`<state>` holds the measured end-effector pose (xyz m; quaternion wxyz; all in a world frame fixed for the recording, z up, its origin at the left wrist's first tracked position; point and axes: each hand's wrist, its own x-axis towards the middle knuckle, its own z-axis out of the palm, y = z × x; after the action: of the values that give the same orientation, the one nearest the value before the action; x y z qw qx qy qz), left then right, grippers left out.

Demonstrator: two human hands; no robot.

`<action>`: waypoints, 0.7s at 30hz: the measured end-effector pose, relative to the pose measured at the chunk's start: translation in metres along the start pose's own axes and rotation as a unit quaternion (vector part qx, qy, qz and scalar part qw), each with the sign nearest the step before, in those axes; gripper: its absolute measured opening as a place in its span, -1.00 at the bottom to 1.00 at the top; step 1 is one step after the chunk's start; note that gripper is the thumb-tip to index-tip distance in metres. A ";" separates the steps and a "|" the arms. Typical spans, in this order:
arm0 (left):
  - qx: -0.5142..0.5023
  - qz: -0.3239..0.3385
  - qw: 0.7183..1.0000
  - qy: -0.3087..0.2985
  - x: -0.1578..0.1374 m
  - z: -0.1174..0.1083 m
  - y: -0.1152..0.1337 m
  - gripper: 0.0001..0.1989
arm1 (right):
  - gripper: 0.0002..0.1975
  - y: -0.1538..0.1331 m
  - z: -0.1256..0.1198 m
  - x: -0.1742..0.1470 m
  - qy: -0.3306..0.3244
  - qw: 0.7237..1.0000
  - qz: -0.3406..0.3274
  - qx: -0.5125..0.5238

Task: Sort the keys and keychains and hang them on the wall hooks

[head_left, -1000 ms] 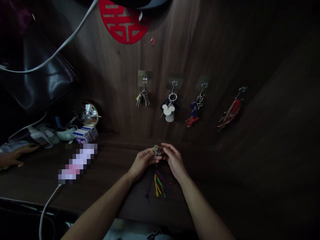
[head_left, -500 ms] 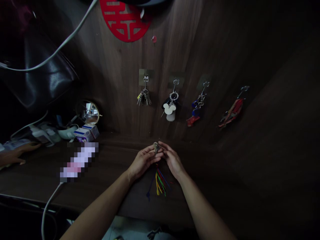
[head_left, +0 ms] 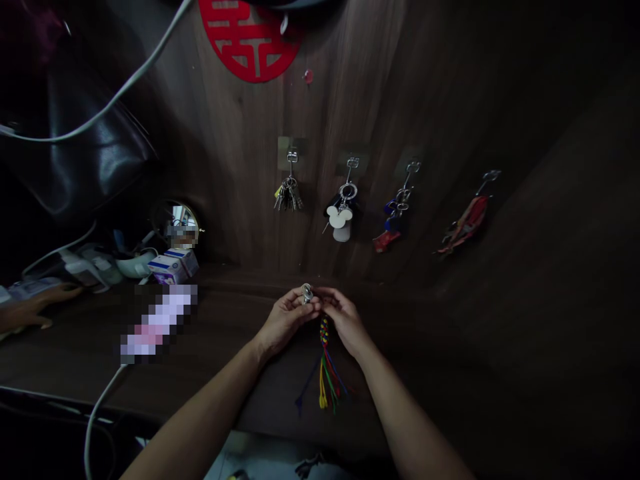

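Observation:
Over the dark wooden desktop my two hands meet at a small bunch of keys with a braided cord. My left hand is closed on the metal keys, which stick up between its thumb and fingers. My right hand is closed in a pinch beside them, at the top of the multicoloured braided cord. Below the hands the braid hangs down and ends in a tassel of yellow, green, red and blue strands. Fingers hide the place where keys and cord join.
On the wooden wall hang a key bunch, keys with a white mouse-shaped tag, keys with blue and red pieces and a reddish strap. At left are a round mirror, boxes, another person's hand and a white cable.
The keys have shifted slightly left in my left hand. My right fingers have closed in at the cord, and its braided part now shows with the tassel hanging lower.

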<state>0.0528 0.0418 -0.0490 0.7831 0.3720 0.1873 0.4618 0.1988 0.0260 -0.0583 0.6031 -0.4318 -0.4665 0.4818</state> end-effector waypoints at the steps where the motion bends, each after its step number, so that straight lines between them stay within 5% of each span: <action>1: 0.004 0.004 1.000 0.003 0.001 -0.001 -0.001 -0.65 | -0.72 -0.002 -0.001 0.000 0.012 1.000 -0.004 0.004; 10: 0.070 0.020 0.997 0.027 0.007 -0.009 -0.005 -0.67 | -0.74 -0.020 -0.005 -0.004 0.047 0.994 -0.040 0.088; 21: 0.131 0.036 0.989 0.052 0.007 -0.010 -0.006 -0.67 | -0.64 -0.033 -0.007 -0.013 -0.028 0.996 -0.027 0.086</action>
<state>0.0536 0.0499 -0.0601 0.6997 0.4535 0.2735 0.4796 0.2105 0.0071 -0.0300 0.6378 -0.3517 -0.4513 0.5156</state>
